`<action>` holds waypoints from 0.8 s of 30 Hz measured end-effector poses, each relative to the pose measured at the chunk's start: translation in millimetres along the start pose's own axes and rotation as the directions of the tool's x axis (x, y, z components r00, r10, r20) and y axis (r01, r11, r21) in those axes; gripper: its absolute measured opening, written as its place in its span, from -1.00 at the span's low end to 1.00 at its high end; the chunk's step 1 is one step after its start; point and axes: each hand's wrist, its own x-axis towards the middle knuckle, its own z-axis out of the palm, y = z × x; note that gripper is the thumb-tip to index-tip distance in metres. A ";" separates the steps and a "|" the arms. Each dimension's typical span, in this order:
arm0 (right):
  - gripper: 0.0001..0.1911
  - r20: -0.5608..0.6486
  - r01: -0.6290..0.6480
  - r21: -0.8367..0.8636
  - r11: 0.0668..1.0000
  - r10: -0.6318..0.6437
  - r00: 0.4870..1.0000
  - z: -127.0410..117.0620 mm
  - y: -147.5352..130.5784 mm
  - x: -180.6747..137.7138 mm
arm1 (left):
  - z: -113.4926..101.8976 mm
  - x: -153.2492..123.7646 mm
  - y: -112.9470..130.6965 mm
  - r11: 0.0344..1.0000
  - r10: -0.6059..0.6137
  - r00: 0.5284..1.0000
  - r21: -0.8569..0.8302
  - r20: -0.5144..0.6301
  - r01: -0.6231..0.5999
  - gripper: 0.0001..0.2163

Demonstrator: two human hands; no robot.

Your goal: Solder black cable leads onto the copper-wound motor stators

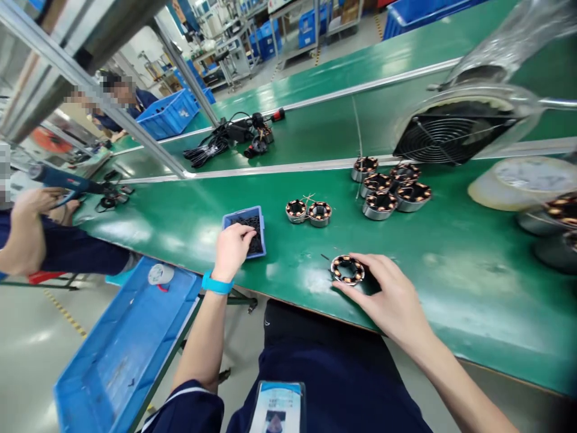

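My right hand (388, 293) grips a motor stator (347, 270) from its right side, thumb and fingers around the rim. Its metal ring faces up and copper windings show inside. A short black piece (324, 257) lies on the green table just left of it. My left hand (232, 246), with a blue wristband, is over a small blue-purple bin (262, 233) full of thin black pieces (253, 225). Its thumb and fingertips are pinched together; whatever is between them is too small to make out. Two stators (320, 214) stand side by side beyond the bin.
Several stators (380, 205) stand grouped at the right back, below a black-grilled fan (444, 141). More stators (559, 216) sit at the far right edge. A blue tray (121, 349) is beside the table at left. At far left a co-worker's hand (40, 201) holds a heat gun (67, 178).
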 end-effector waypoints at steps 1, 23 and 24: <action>-0.55 0.006 -0.007 0.000 1.000 0.007 1.000 -0.4 -0.5 0.4 | -0.5 0.4 -1.5 0.999 0.004 1.000 -0.037 -0.014 -0.005 -0.87; -0.52 0.008 -0.011 0.027 1.000 0.011 1.000 -1.0 -2.1 3.0 | 71.5 -34.3 137.5 0.348 -0.191 0.949 -0.886 0.252 0.305 -0.75; -0.52 0.005 -0.008 0.027 1.000 0.008 1.000 -1.0 -2.0 2.9 | 72.3 -33.7 137.9 0.324 -0.216 0.944 -0.894 0.250 0.311 -0.75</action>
